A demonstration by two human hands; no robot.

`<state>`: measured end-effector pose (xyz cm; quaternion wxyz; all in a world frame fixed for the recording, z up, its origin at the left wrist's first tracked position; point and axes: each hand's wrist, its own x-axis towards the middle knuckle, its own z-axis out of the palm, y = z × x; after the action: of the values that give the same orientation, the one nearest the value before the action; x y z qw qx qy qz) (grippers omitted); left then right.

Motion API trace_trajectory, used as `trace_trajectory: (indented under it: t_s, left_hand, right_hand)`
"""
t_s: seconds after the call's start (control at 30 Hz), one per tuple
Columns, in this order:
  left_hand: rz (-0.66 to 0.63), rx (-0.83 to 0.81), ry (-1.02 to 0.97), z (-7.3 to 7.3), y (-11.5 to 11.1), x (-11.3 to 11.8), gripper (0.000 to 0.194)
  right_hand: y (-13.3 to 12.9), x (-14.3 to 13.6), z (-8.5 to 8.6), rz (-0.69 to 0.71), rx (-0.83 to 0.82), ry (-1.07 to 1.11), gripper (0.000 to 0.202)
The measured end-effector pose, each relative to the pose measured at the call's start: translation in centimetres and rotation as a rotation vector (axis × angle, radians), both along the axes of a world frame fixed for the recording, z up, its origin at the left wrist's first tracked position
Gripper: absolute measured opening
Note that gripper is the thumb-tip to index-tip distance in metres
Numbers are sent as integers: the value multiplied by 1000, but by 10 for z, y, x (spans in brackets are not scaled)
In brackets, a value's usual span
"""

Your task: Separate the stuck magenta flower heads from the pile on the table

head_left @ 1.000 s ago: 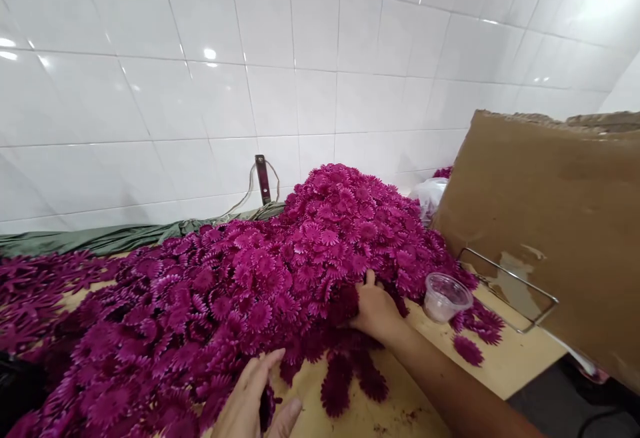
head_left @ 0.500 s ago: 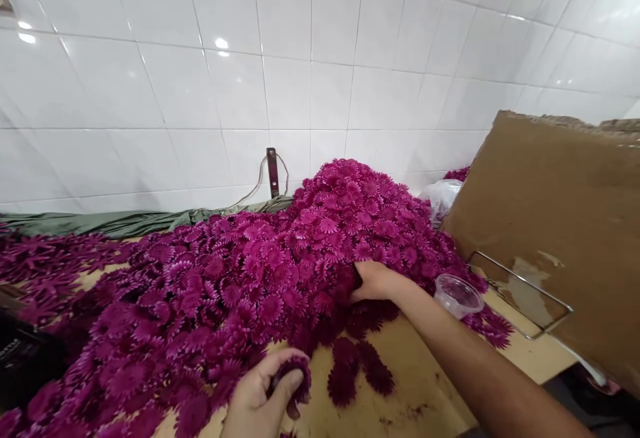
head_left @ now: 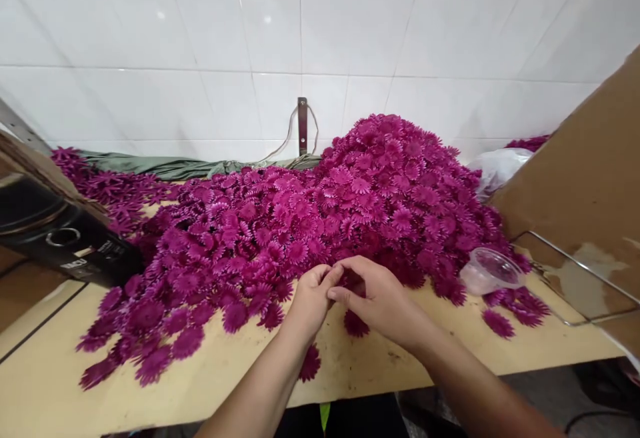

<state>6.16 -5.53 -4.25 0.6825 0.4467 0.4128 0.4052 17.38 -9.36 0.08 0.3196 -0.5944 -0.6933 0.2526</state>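
The flower heap (head_left: 400,185) lay on the table (head_left: 400,365), seemingly light, soft and easily creased, best pinched at single centres. At the heap's front, the left hand (head_left: 311,297) and right hand (head_left: 379,297) met at the fingertips; whether they gripped anything, I could not tell. Open table fronted the heap; a cup (head_left: 493,271) crowded its right end.

The left hand (head_left: 309,298) and the right hand (head_left: 383,298) are seen bare. The left forearm (head_left: 257,385), toward seven o'clock, and the right forearm (head_left: 470,375), between four and five, are likewise uncovered, each smoothly tapered to the wrist. At six o'clock, black clothing (head_left: 373,419) is shown over the lap, divided by a narrow bright-green strip (head_left: 325,415); whether this is worn cannot be told.
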Motion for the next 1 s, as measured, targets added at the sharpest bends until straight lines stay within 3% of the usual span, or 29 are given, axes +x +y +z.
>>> trace_trajectory:
  t_s: [0.13, 0.33, 0.5, 0.7, 0.8, 0.9, 1.0]
  left_hand:
    - [15, 19, 5, -1, 1, -11, 50]
    - [-104, 87, 3, 3, -2, -23, 38]
    - [-13, 95, 17, 5, -2, -23, 30]
    - [50, 143, 8, 23, 2, -18, 26]
    - [38, 165, 55, 26, -6, -19, 20]
    - [-42, 151, 113, 18, -18, -29, 19]
    - [91, 110, 73, 10, -20, -38, 27]
  right_hand:
    - [7, -8, -14, 49, 1, 166, 16]
    - [11, -10, -17, -98, 122, 46, 19]
    - [14, -19, -19, -136, 273, -96, 21]
    - [21, -26, -12, -216, 385, -134, 20]
    - [32, -6, -4, -332, 402, -148, 21]
    - [52, 36, 9, -543, 440, -116, 22]
    - [78, 69, 28, -545, 432, -11, 14]
